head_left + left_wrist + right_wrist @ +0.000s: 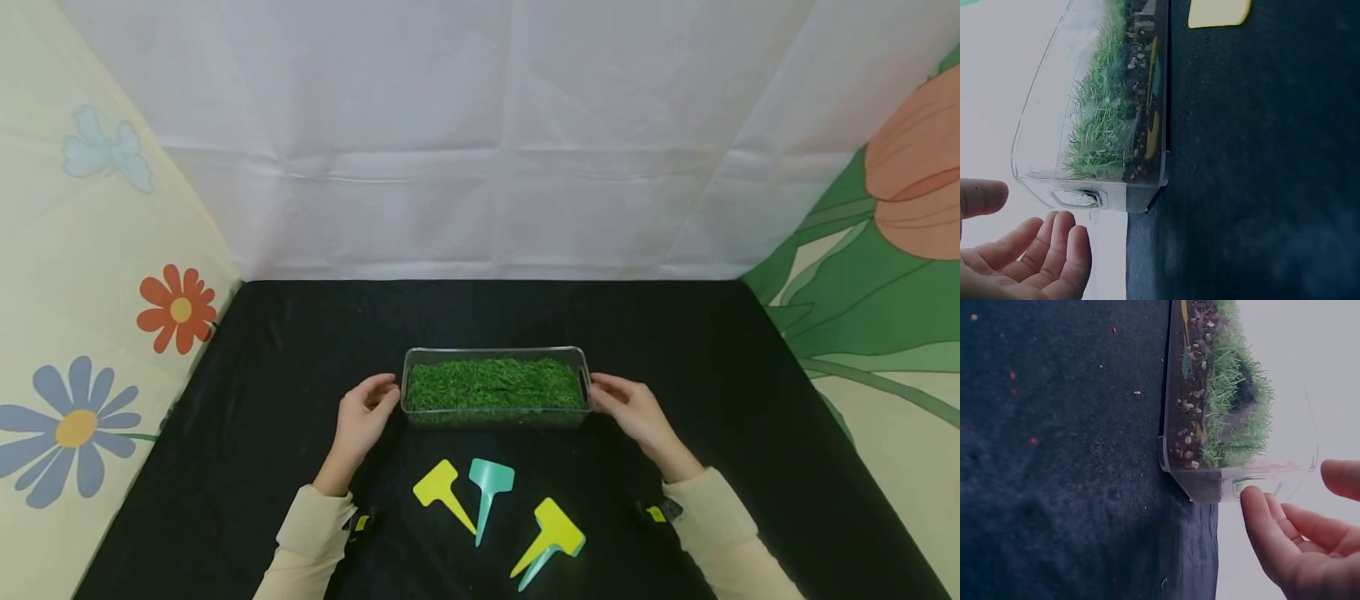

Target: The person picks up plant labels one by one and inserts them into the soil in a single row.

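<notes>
A clear plastic box (495, 416) filled with soil and green grass (495, 383) stands on the black cloth (300, 333). My left hand (382, 393) hovers at its left end with fingers loosely curled and holds nothing. In the left wrist view, the left hand (1035, 240) stays a little apart from the box (1047, 112). My right hand (603, 390) is at the right end of the box. In the right wrist view, a fingertip (1254, 503) reaches the end wall of the box (1179, 394). Whether it touches is unclear.
In front of the box lie flat plant labels: a yellow one (441, 490), a teal one (489, 485), and a yellow one over a teal one (553, 537). A yellow label (1219, 12) shows in the left wrist view. Floral cloth walls and a white backdrop enclose the cloth.
</notes>
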